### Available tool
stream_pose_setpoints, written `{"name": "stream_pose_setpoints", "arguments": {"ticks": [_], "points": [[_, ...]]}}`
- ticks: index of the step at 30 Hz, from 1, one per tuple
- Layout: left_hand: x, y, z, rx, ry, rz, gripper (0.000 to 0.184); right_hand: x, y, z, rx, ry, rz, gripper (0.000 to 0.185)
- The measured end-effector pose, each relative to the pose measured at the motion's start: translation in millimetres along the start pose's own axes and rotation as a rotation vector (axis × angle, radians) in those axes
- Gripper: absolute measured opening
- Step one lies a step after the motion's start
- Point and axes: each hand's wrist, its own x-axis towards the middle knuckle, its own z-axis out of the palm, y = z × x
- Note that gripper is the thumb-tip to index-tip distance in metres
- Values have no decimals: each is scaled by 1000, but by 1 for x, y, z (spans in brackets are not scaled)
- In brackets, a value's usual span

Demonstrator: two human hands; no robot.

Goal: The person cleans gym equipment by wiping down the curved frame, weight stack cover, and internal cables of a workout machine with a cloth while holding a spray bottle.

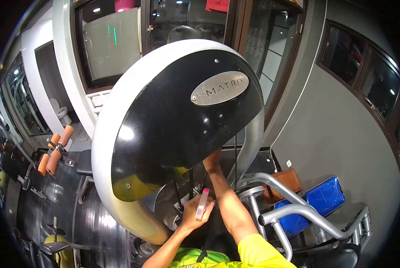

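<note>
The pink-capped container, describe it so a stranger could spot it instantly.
Find the big black machine cover with the MATRIX badge. Below its lower edge, the left hand holds the slim container. Its pink cap and see-through body set it apart from the dark rods nearby.

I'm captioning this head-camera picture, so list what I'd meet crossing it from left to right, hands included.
Orange rollers → black pad → left hand holding the pink-capped tube → right hand, partly hidden → blue pad.
</note>
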Motion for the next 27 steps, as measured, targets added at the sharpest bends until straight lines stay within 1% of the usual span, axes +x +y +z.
{"name": "stream_pose_setpoints", "arguments": {"ticks": [1, 2, 3, 5, 6, 8, 9, 10, 11, 12, 14, 15, 16, 17, 18, 20, 21, 22, 24, 27], "points": [[-3, -1, -2, 19, 10, 59, 14, -13, 6, 0, -61, -70, 30, 22], [-4, 0, -4, 24, 8, 53, 14, -25, 11, 0, -123, -137, 54, 22], [-4, 3, -6, 33, -5, 53, 14, -42, 19, 4, -119, -140, 53, 22], [-6, 9, -13, 50, -12, 53, 14, -85, 34, 13, -88, -20, 91, 24], [-7, 12, -16, 39, -44, 21, 15, -98, 39, 8, -82, -20, 90, 24], [-7, 14, -22, 44, -70, -14, 15, -117, 48, 1, -250, -140, -108, 20], [-9, 16, -22, 19, -41, 35, 15, -126, 49, -1, -242, -141, -104, 20], [-10, 16, -23, -8, -13, 85, 16, -133, 51, -3, -15, -174, 214, 20], [-14, 12, -25, -12, -35, 75, 17, -137, 55, -4, 213, -200, 529, 20], [-18, 11, -26, -11, -38, 77, 17, -110, 35, -33, 259, -389, 759, 28], [-23, 10, -28, -96, -71, 36, 15, -97, 41, -32, 471, -144, 767, 35], [-25, 16, -30, -100, -77, 38, 15, -80, 36, -40, 519, -160, 772, 38], [-27, 24, -33, -145, -108, -76, 16, -58, 31, -47, 567, -177, 775, 43], [-29, 29, -34, -189, -137, -192, 18, -43, 54, -44, 666, -236, 648, 44], [-31, 27, -31, -190, -138, -193, 18, -30, 81, -35, 764, -295, 518, 45], [-36, 22, -26, -193, -133, -92, 15, 1, 88, 9, 627, -203, 576, 49], [-42, 21, -25, -270, -191, -215, 13, 18, 87, 11, 626, -217, 550, 49], [-45, 14, -22, -188, -203, -86, 13, 37, 86, 9, 648, -241, 507, 49], [-44, 21, -23, -182, -205, -29, 13, 58, 85, 7, 669, -269, 446, 49], [-44, 27, -24, -185, -207, -68, 13, 58, 86, 6, 641, -272, 393, 49]]}}
